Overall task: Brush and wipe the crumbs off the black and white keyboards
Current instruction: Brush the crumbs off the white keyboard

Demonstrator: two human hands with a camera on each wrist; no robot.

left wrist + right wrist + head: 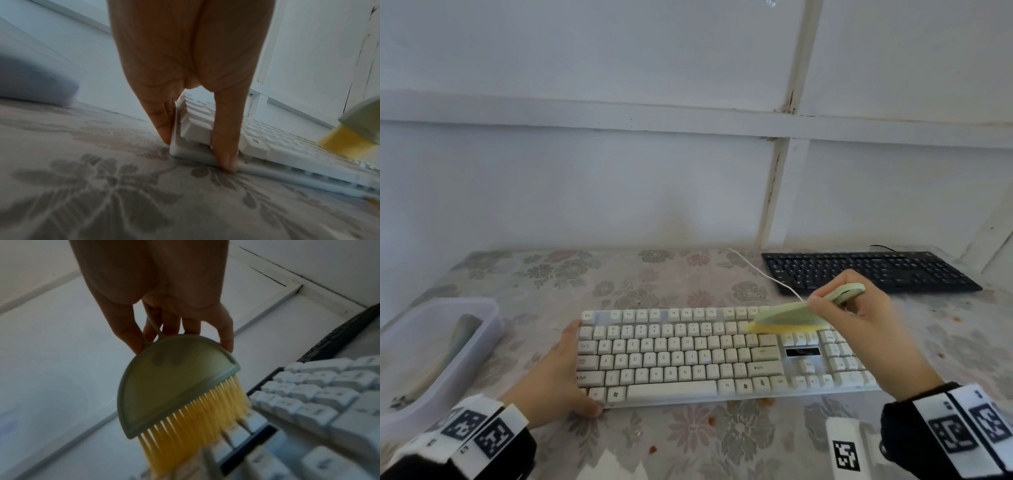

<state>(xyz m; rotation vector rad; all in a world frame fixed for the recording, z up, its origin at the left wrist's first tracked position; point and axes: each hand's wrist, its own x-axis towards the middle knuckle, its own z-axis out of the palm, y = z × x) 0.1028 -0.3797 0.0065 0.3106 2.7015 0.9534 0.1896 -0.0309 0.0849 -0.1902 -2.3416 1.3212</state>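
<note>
The white keyboard (709, 356) lies flat on the floral tablecloth (654, 281), its long side running across in front of the person. A small brush (791, 317) with a pale green half-round body and yellow bristles (195, 426) stands over the keyboard's upper right part, the bristles touching the keys near the top rows beside the number pad; in the head view the brush is blurred.

The right hand (866, 329) holds the brush by its thin looped handle, thumb and fingers curled round it, as the right wrist view shows with the fingertips (226, 340) reaching the rim of the green body. The left hand (558, 373) clasps the keyboard's left end: its fingers (162, 123) lie straight along the short left edge and the thumb (226, 146) presses on the near left corner, both touching the frame.

The keyboard's white cable (760, 270) runs from its far edge toward the wall. The black keyboard (866, 270) lies beyond the white keyboard's right end, close to the wall and apart from it. To the left of the white keyboard, well apart, stands a translucent plastic bin (482, 329) with something rolled inside that I cannot identify. Orange-brown crumbs (767, 401) lie on the cloth just beside the white keyboard's near edge, with more to its right.
</note>
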